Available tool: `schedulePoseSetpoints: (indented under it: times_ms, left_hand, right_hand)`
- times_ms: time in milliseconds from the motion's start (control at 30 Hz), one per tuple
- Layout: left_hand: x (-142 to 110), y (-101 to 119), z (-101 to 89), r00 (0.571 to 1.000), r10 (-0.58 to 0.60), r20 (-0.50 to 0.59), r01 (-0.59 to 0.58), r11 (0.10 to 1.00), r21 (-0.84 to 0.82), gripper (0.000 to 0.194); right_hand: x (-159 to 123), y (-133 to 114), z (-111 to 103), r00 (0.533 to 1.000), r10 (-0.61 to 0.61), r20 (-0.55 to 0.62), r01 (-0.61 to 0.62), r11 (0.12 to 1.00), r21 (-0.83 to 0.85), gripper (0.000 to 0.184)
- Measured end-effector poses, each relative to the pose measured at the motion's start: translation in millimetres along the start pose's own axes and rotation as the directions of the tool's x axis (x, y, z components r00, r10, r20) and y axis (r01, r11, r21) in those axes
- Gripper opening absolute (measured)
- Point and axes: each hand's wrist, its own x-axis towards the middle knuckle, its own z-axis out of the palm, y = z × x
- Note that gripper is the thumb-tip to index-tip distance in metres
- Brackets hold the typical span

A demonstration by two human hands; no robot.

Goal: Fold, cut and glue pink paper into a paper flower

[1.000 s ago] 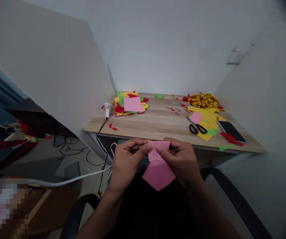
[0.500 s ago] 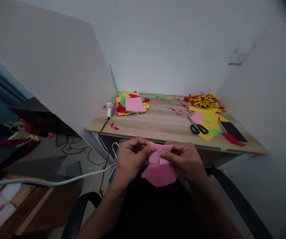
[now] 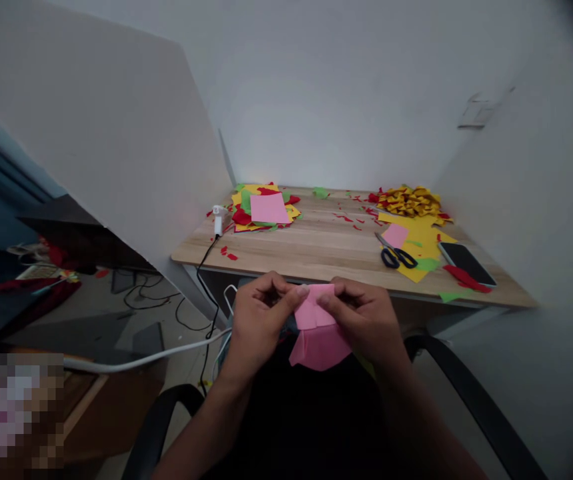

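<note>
A folded piece of pink paper (image 3: 320,347) is held up in front of the table's near edge, over my lap. My left hand (image 3: 265,320) pinches its upper left part between thumb and fingers. On the upper right, my right hand (image 3: 364,317) grips it the same way, thumb on the near face. The upper part is a folded flap with a crease down its middle; below it the paper flares out with angled edges. Its far side and some of my fingertips are hidden.
On the wooden table (image 3: 311,243) lie scissors (image 3: 395,253), a phone (image 3: 466,263), a heap of folded yellow paper (image 3: 409,202), and a pile of coloured sheets topped by a pink sheet (image 3: 270,209). A white charger (image 3: 218,222) trails a black cable. Chair armrests flank me.
Both thumbs have shifted on the pink paper, and its upper flap now lies flatter. My right hand has moved slightly left and covers more of the right side.
</note>
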Motion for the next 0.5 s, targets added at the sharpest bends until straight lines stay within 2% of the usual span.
schedulePoseSetpoints:
  times_ms: [133,200,367,500]
  left_hand:
    - [2.4,0.0,-2.3,0.975,-0.096,0.200,0.094,0.995,0.024,0.024]
    - [3.4,0.1,-1.6,0.957,-0.134,0.259,0.127,0.991,0.045,0.025]
    - [2.4,1.5,1.1,0.965,-0.095,0.245,0.081,0.995,0.066,0.026]
    - [0.1,4.5,0.1,0.961,-0.077,0.264,0.030,0.983,0.181,0.028]
  right_hand:
    - [1.1,1.3,-3.6,0.997,-0.001,0.083,-0.003,0.999,0.045,0.031]
    - [1.5,1.5,-4.9,0.992,-0.018,0.123,0.010,0.998,0.058,0.032]
    - [1.7,2.7,-5.2,0.989,-0.098,0.108,0.103,0.994,-0.044,0.039]
    - [2.0,5.3,-6.3,0.974,-0.195,0.116,0.216,0.954,-0.209,0.043]
